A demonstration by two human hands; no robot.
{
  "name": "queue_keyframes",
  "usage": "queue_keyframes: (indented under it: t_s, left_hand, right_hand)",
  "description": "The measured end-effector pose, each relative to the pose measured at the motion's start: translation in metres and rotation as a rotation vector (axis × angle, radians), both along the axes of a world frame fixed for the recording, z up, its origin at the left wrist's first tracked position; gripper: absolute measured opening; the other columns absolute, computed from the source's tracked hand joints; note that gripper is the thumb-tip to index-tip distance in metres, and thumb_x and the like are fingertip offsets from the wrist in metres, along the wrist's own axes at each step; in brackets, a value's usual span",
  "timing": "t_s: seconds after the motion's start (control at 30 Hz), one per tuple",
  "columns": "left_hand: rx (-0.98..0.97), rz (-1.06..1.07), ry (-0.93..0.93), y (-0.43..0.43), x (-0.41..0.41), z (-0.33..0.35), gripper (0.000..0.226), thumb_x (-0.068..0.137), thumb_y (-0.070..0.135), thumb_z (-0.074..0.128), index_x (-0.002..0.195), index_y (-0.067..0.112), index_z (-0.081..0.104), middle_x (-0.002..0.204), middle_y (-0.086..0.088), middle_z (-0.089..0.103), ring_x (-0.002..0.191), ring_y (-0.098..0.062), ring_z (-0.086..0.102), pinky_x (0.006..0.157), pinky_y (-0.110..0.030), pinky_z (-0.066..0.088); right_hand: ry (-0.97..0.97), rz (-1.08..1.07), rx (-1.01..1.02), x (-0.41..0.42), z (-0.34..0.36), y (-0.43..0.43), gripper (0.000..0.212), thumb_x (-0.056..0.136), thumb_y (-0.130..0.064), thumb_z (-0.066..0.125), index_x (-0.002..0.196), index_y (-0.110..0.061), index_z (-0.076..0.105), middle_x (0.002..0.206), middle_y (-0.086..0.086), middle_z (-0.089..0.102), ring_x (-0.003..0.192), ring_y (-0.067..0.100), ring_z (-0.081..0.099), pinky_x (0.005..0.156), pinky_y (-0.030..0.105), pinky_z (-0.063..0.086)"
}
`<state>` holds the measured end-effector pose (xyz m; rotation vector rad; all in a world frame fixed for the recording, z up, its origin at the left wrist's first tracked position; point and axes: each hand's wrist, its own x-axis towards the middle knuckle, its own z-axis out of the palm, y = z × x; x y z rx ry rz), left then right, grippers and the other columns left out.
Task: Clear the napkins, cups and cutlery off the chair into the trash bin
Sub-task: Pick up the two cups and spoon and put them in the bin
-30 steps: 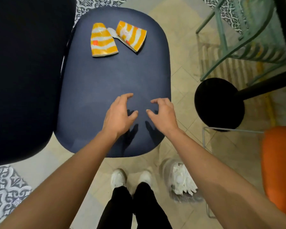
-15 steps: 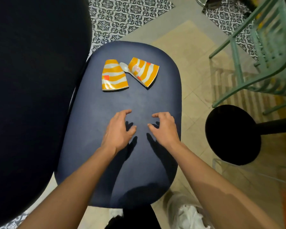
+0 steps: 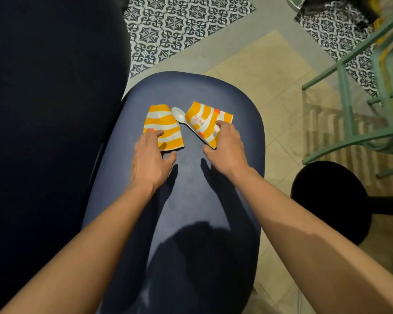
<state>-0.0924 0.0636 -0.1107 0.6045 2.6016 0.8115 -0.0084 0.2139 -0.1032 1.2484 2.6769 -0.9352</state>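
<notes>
Two hands — left hand [image 3: 150, 157], right hand [image 3: 227, 148] — touch two cups [image 3: 162, 128], one spoon [image 3: 179, 115].

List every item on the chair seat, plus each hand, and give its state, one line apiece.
Left cup: flattened, lying on the chair seat, left fingers on its near part.
Right cup: flattened, lying tilted, right fingers on its near edge.
Spoon: lying between the cups, handle hidden under the right cup.
Left hand: open, not yet closed on the cup.
Right hand: open, thumb by the cup's corner.
</notes>
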Motion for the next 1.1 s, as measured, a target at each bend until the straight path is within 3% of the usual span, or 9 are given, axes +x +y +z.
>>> queue_keyframes:
  t_s: [0.13, 0.37, 0.7, 0.83, 0.9, 1.0, 1.1]
  left_hand:
    - [-0.024, 0.042, -0.005, 0.012, -0.026, -0.011, 0.064, 0.081, 0.029, 0.069, 0.134, 0.015, 0.038, 0.134, -0.009, 0.043, 0.123, -0.028, 0.041, 0.098, -0.041, 0.036]
    - [-0.019, 0.127, -0.103, 0.024, -0.059, -0.033, 0.077, 0.078, 0.025, 0.072, 0.141, 0.016, 0.028, 0.140, -0.007, 0.039, 0.127, -0.028, 0.038, 0.104, -0.042, 0.033]
    - [0.055, 0.179, -0.281, 0.033, -0.070, -0.044, 0.089, 0.073, 0.025, 0.078, 0.142, 0.018, 0.022, 0.142, -0.004, 0.039, 0.127, -0.025, 0.041, 0.103, -0.042, 0.035]
    - [0.090, 0.172, -0.222, 0.029, -0.066, -0.041, 0.090, 0.069, 0.026, 0.081, 0.140, 0.021, 0.027, 0.135, -0.007, 0.041, 0.122, -0.023, 0.042, 0.094, -0.029, 0.034]
    - [0.087, 0.177, -0.223, 0.025, -0.064, -0.038, 0.092, 0.067, 0.027, 0.083, 0.140, 0.021, 0.028, 0.135, -0.006, 0.041, 0.121, -0.023, 0.043, 0.094, -0.030, 0.035]
    - [0.125, 0.187, -0.324, 0.018, -0.063, -0.035, 0.087, 0.065, 0.028, 0.083, 0.136, 0.020, 0.033, 0.131, -0.003, 0.048, 0.111, -0.017, 0.048, 0.088, -0.029, 0.040]
    - [0.140, 0.149, -0.403, 0.012, -0.059, -0.031, 0.075, 0.070, 0.030, 0.080, 0.132, 0.018, 0.038, 0.124, -0.001, 0.053, 0.103, -0.015, 0.051, 0.084, -0.027, 0.043]
  right_hand:
    - [-0.034, 0.084, 0.066, -0.030, -0.003, 0.022, 0.077, 0.080, -0.025, 0.071, 0.142, -0.016, 0.027, 0.142, 0.007, 0.037, 0.131, 0.026, 0.034, 0.104, 0.041, 0.034]
    - [-0.281, 0.185, 0.100, -0.054, -0.025, 0.039, 0.102, 0.071, -0.031, 0.079, 0.147, -0.018, 0.012, 0.154, 0.010, 0.019, 0.143, 0.030, 0.014, 0.115, 0.044, 0.017]
    - [-0.317, 0.233, 0.203, -0.048, -0.038, 0.036, 0.095, 0.076, -0.021, 0.072, 0.148, -0.019, 0.009, 0.154, 0.009, 0.019, 0.143, 0.030, 0.014, 0.116, 0.045, 0.008]
    - [-0.279, 0.231, 0.228, -0.045, -0.035, 0.038, 0.089, 0.079, -0.020, 0.071, 0.147, -0.018, 0.014, 0.152, 0.010, 0.026, 0.141, 0.030, 0.022, 0.116, 0.044, 0.014]
    - [-0.220, 0.205, 0.249, -0.042, -0.031, 0.040, 0.083, 0.080, -0.018, 0.070, 0.146, -0.017, 0.019, 0.147, 0.010, 0.034, 0.136, 0.029, 0.032, 0.113, 0.041, 0.023]
    - [-0.113, 0.141, 0.297, -0.038, -0.022, 0.043, 0.072, 0.081, -0.014, 0.067, 0.142, -0.017, 0.029, 0.136, 0.010, 0.047, 0.121, 0.029, 0.047, 0.098, 0.039, 0.040]
    - [-0.067, 0.089, 0.323, -0.034, -0.014, 0.044, 0.063, 0.084, -0.016, 0.065, 0.139, -0.019, 0.034, 0.129, 0.008, 0.053, 0.113, 0.030, 0.052, 0.088, 0.040, 0.045]
